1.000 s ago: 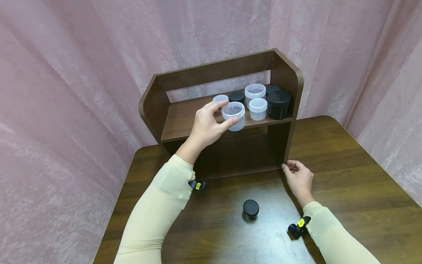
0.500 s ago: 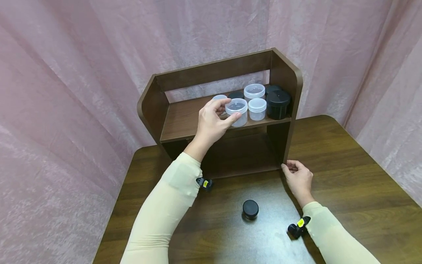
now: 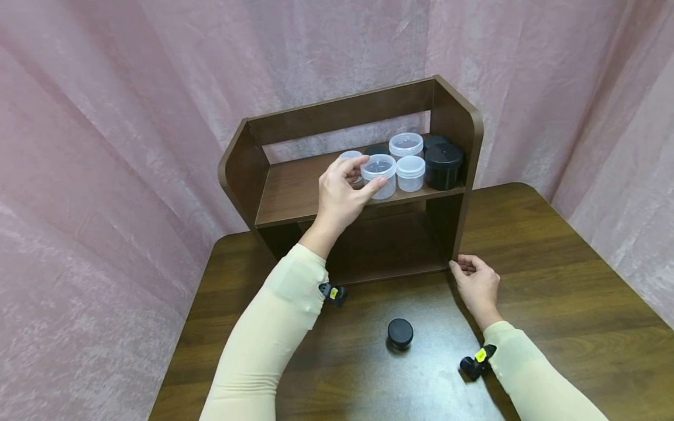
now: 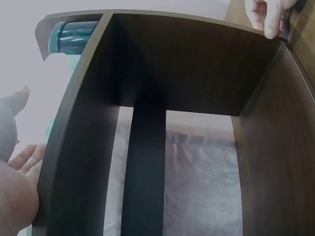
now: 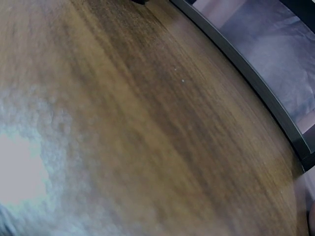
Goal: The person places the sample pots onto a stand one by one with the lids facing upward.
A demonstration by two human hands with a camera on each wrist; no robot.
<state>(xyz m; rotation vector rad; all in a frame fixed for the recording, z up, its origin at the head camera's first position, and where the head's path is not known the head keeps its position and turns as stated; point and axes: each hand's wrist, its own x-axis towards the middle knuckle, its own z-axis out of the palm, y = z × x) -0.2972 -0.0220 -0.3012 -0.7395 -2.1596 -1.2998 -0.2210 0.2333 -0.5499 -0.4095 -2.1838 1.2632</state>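
My left hand (image 3: pixel 342 190) holds a clear plastic jar (image 3: pixel 380 182) between thumb and fingers at the front edge of the upper board of a brown wooden shelf (image 3: pixel 295 193). Right beside that jar stands a smaller clear jar (image 3: pixel 411 175) with a whitish lid. A wider clear jar (image 3: pixel 406 143) is behind, and a large black jar (image 3: pixel 444 169) stands at the right end. Partly behind my fingers are another clear jar (image 3: pixel 350 155) and a black-lidded one (image 3: pixel 377 150). My right hand (image 3: pixel 478 286) grips the lower front corner of the shelf's right side panel.
A small black jar (image 3: pixel 400 333) stands on the wooden table (image 3: pixel 532 263) in front of the shelf. Another black lid (image 3: pixel 435 140) shows behind the large black jar. Pink curtains (image 3: pixel 337 47) hang behind the table.
My left hand has moved the clear jar slightly right and back, bringing it into line beside the smaller clear jar. My right hand has stayed at the shelf's corner.
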